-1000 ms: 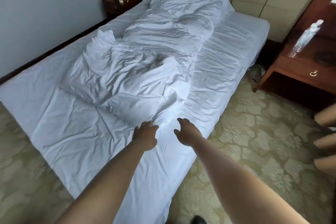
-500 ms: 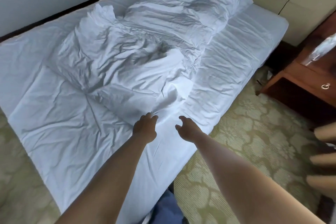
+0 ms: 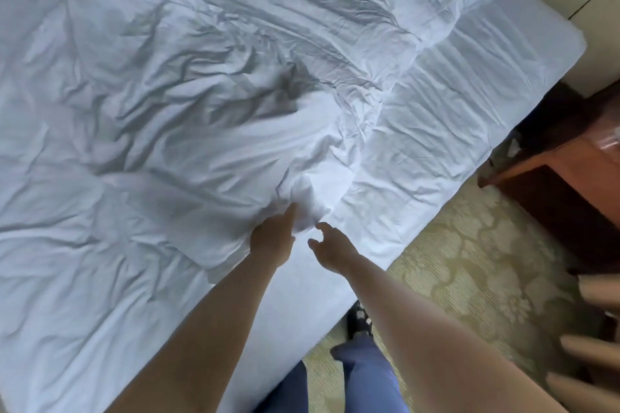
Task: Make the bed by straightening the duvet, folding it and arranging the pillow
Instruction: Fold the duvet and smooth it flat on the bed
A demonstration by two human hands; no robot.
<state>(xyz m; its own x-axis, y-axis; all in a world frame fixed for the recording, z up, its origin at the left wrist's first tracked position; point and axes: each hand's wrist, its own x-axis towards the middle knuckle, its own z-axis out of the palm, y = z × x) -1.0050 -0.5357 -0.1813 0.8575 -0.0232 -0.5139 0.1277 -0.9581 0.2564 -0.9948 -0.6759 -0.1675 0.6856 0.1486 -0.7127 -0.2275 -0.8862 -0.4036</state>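
Duvet (image 3: pixel 208 104) lies rumpled across the bed (image 3: pixel 469 104), its near corner bunched by the bed's near edge. Left hand (image 3: pixel 273 238) touches that corner; whether it grips the fabric, cannot tell. Right hand (image 3: pixel 330 250) just beside, fingers loosely spread, holding nothing.

Both forearms bare, no sleeves, watch or rings visible on left hand (image 3: pixel 273 238) or right hand (image 3: pixel 330 250). Blue trousers (image 3: pixel 365 375). Dark shoe (image 3: pixel 358 320) with small pale markings.
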